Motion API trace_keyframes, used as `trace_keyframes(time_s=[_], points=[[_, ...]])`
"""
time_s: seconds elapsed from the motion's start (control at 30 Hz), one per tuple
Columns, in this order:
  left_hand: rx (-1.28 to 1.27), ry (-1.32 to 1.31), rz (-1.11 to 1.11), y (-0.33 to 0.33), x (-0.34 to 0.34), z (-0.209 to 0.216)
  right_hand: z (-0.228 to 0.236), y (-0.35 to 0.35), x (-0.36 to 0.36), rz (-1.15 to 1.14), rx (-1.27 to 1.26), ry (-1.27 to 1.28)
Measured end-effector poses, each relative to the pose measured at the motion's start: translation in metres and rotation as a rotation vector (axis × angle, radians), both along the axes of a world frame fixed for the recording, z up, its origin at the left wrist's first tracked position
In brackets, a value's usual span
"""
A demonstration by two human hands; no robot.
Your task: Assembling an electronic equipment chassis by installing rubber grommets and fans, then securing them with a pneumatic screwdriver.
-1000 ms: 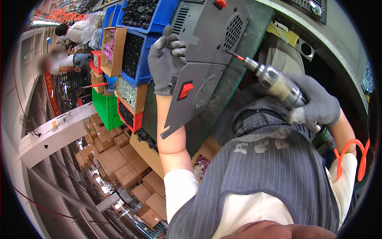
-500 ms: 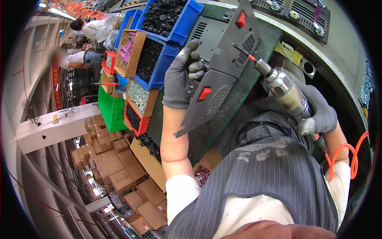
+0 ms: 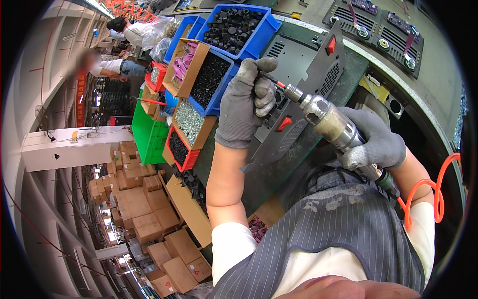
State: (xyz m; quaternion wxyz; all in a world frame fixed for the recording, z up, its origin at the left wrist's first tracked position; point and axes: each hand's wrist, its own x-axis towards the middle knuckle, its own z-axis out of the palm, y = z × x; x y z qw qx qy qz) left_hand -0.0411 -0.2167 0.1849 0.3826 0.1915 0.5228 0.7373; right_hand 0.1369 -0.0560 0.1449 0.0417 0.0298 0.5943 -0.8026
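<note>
My right hand [image 3: 381, 142], in a grey glove, is wrapped round a metal air screwdriver [image 3: 326, 119] with an orange hose [image 3: 424, 183]. Its thin bit points up and left, and the tip reaches the fingertips of my left hand [image 3: 249, 99]. That hand, also gloved, has its fingers curled in a pinch; whatever is between them is too small to make out. Behind and below the bit stand dark grey metal panels, with a red switch [image 3: 331, 46] on the far one and another red switch [image 3: 284, 124] on the near one.
Left of my hands stand blue bins of black caps [image 3: 233, 31] and black screws [image 3: 209, 79], a cardboard box of purple parts [image 3: 185, 65], and silver screws [image 3: 189, 122]. A green crate [image 3: 149, 132] lies beyond. More slotted panels [image 3: 378, 37] rest at the upper right. People work far left.
My right hand has swung the screwdriver left, bringing its bit to my left fingertips. My left hand now overlaps the panels less closely; the whole view has shifted slightly.
</note>
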Motion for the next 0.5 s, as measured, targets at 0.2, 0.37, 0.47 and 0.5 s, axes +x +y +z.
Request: trace_keyframes(time_s=[0.2, 0.37, 0.47, 0.5], points=[[-0.090, 0.104, 0.064, -0.002, 0.002, 0.002, 0.002, -0.002, -0.003, 0.033, -0.038, -0.069], [-0.208, 0.212, 0.110, 0.001, 0.004, 0.005, -0.005, -0.004, -0.005, -0.007, 0.053, -0.011], [-0.256, 0.293, 0.127, 0.000, 0.006, 0.007, -0.002, 0.005, -0.004, 0.032, 0.061, 0.017], [-0.265, 0.335, 0.116, 0.000, 0.006, 0.007, -0.001, 0.008, -0.004, 0.127, 0.023, -0.024]])
